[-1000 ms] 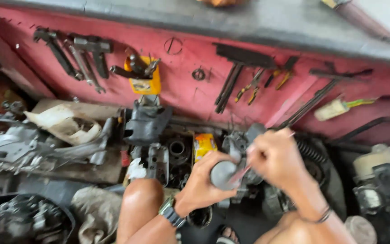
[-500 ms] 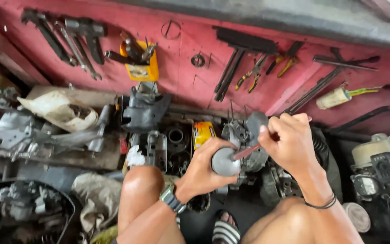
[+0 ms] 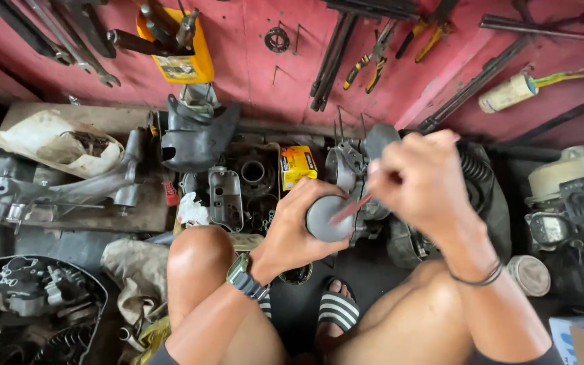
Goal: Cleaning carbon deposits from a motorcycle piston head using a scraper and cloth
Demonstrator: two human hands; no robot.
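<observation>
Seen from above, a person squats on a cluttered workshop floor facing a red wall hung with tools. Their left hand point(image 3: 297, 233), wearing a wristwatch point(image 3: 246, 276), is wrapped around a grey cylindrical part point(image 3: 329, 219), gripping it from the left side with the thumb across the near edge; its rounded end shows between thumb and fingers, and the cylinder's long axis seems to run roughly toward the camera, tilted slightly right. The part sits at the centre of the scene, above the knees and just near of a grey engine casing point(image 3: 356, 169) on the floor. The right hand point(image 3: 427, 186), motion-blurred, is clenched around a thin reddish tool point(image 3: 349, 208). The tool's long axis slants from upper right, where it enters the fist, down to lower left, where its tip meets the cylinder's face. A dark bracelet point(image 3: 476, 277) circles the right wrist. Beyond the hands lie a small yellow box point(image 3: 297, 165), a black cylinder block point(image 3: 251, 177) and a dark plastic cover point(image 3: 197, 135). Pliers with yellow handles point(image 3: 366, 64) hang on the wall. A striped sandal point(image 3: 336, 309) shows between the legs.
</observation>
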